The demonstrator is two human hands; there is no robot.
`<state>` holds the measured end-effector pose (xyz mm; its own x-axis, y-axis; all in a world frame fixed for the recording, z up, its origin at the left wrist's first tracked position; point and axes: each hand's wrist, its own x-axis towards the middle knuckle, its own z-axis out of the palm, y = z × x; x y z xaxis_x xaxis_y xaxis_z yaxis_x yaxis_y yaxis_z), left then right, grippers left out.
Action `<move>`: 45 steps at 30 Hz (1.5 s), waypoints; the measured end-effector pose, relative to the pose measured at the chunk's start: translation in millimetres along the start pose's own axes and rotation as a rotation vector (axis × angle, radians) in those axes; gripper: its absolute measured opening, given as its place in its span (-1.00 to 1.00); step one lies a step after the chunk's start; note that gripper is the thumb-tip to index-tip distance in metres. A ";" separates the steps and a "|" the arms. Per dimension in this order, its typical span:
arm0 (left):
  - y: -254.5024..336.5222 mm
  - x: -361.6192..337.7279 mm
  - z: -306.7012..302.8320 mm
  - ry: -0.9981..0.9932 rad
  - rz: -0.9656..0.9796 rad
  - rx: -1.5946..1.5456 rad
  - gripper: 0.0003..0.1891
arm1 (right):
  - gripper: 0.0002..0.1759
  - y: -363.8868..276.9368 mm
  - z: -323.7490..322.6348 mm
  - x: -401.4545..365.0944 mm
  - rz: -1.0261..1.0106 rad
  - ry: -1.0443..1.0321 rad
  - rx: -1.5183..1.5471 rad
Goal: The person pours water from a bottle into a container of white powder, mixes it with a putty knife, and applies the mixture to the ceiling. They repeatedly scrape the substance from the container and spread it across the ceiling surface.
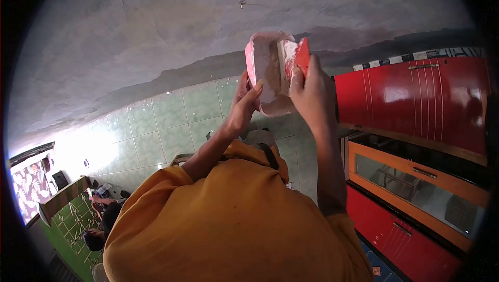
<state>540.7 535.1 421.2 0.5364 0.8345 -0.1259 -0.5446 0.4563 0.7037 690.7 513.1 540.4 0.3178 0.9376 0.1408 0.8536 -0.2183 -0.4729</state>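
The left hand [244, 106] is curled around the near left side of a pink tub [250, 63], its thumb over the rim and its other fingers mostly hidden behind the wall. The right hand [311, 85] is closed on a red scraper [303, 56], with the thumb against its face. The tub is held up in front of the person's chest, its open side turned to the camera. Inside, a dull greyish-brown paste [269, 69] coats the bottom and walls; how deep it lies cannot be told. The scraper is at the tub's right side, overlapping the opening, and whitish smears cover part of its face. The scraper and the right hand hide much of that side of the tub.

Beyond the tub spreads a grey plastered wall [171, 27], with a darker, uneven band along its lower part and a small hook [242, 4] fixed in it. Below that band are pale green tiles [171, 121] dotted with white specks. The orange shirt [234, 219] fills the lower middle and blocks what lies beneath.

To the right stand a glossy red cabinet [395, 92], an orange-framed glass front [416, 170] and a lower red door [384, 225]. At the far left, another person [106, 222] is beside a green panel [73, 230] with pale latticework, near a patterned curtain [31, 188].
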 end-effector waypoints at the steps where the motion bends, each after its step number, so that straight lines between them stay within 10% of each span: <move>1: -0.5 -1.8 -0.6 -0.012 0.001 0.008 -0.33 | -0.74 -1.7 3.6 -2.6 -0.019 -0.036 -0.014; 45: 7.7 9.9 -1.7 0.038 -0.015 0.163 -0.19 | -0.60 -12.9 -16.6 -1.6 0.046 -0.043 -0.067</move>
<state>540.8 547.4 424.2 0.5170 0.8407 -0.1611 -0.4235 0.4148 0.8054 686.0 509.9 560.8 0.3405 0.9366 0.0824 0.8646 -0.2774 -0.4189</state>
